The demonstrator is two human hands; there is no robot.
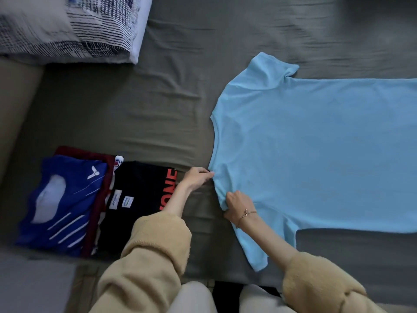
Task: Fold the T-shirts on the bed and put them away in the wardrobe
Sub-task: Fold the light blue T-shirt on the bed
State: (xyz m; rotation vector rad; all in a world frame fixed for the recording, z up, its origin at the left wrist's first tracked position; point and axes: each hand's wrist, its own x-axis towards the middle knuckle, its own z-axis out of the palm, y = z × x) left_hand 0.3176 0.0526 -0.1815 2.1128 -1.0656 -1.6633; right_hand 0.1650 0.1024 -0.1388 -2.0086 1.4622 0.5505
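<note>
A light blue T-shirt lies spread flat on the grey bed sheet, its neck toward the left and its hem running out of view on the right. My left hand pinches the shirt's shoulder edge near the collar. Just below it, my right hand, wearing a thin bracelet, grips the bunched cloth at the near shoulder. Left of my hands sit folded shirts: a black one with red letters, a blue one with white stripes and a dark red one between them.
A pillow with a dark blue and white line pattern lies at the top left of the bed. The near bed edge runs along the bottom, with my legs against it.
</note>
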